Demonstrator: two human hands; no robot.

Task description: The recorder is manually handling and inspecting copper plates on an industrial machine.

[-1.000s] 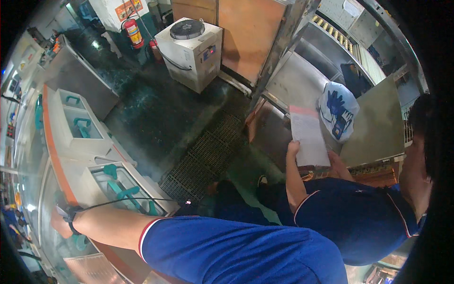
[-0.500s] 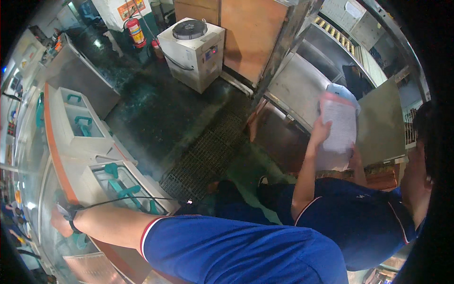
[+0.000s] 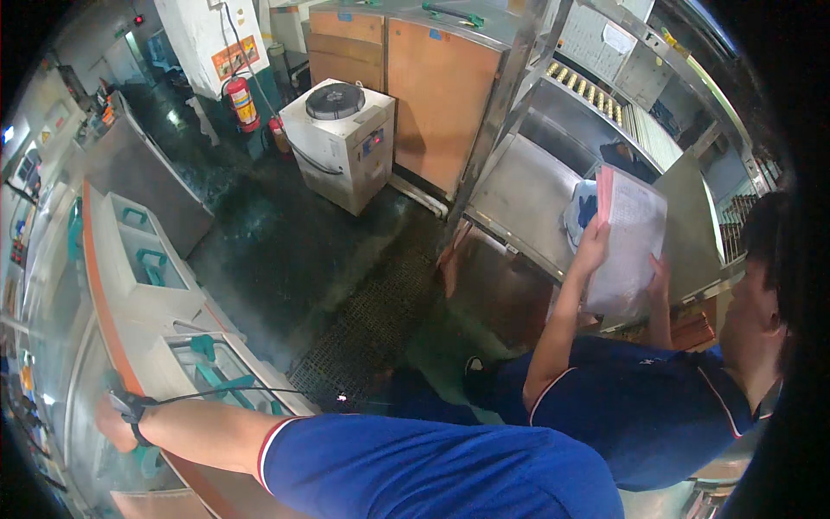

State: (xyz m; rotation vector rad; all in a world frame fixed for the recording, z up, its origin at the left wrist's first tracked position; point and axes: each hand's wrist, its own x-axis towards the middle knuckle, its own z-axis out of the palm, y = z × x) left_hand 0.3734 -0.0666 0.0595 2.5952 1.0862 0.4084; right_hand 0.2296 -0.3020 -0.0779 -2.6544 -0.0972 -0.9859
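My left arm, in a blue sleeve, stretches to the left side, with a black wrist strap (image 3: 132, 408) and a thin cable at the wrist. My left hand (image 3: 112, 426) rests at the edge of a white machine casing (image 3: 102, 285) with an orange stripe, beside its clear cover. Its fingers are dim and partly hidden, so their grip does not show. Close by, green handles (image 3: 220, 381) sit in a recessed panel. My right hand is out of view. At the right, a co-worker (image 3: 640, 415) in dark blue holds a stack of papers (image 3: 629, 238) with a pink edge in both hands.
A white boxy unit (image 3: 341, 147) with a round fan stands on the dark wet floor. Behind it are a fire extinguisher (image 3: 242, 104) and orange-brown panels (image 3: 441, 104). A floor grating (image 3: 363, 337) runs between the machines. Beside the papers lies a plastic bag (image 3: 577, 216) on a metal surface.
The view has shifted a little upward. The co-worker's papers have tilted, and the bag behind them shows more. My left hand stays at the machine's edge.
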